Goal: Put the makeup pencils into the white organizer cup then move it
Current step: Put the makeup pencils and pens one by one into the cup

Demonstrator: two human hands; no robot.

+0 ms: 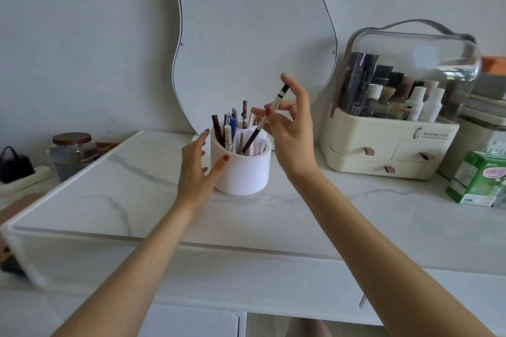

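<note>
Head view, showing a white marble-patterned bench (315, 221) against a pale wall, with a wavy-edged mirror (252, 35) at top centre. White organizer cup (241, 169) stands upright on the bench at centre frame, just in front of the mirror's lower edge; it is divided inside and holds several makeup pencils (232, 128) standing on end. Right hand (290, 128), right of and above the cup, has its grip closed on one black-and-white pencil (267, 120), pinched near mid-shaft between thumb and fingers; the pencil is tilted, its dark lower end inside the cup's mouth and its upper end pointing to the upper right. Left hand (198, 169) is at the cup's left side, grip wide, thumb lying on the cup's front wall and fingers spread beside the rim; whether the fingers touch the wall cannot be told. Right of frame: a cream cosmetics case (388, 150) with clear domed lid, drawers and bottles inside, and a green carton (476, 180) at the edge. Left of frame, beyond the bench: a glass jar (72, 153) with a brown lid.
</note>
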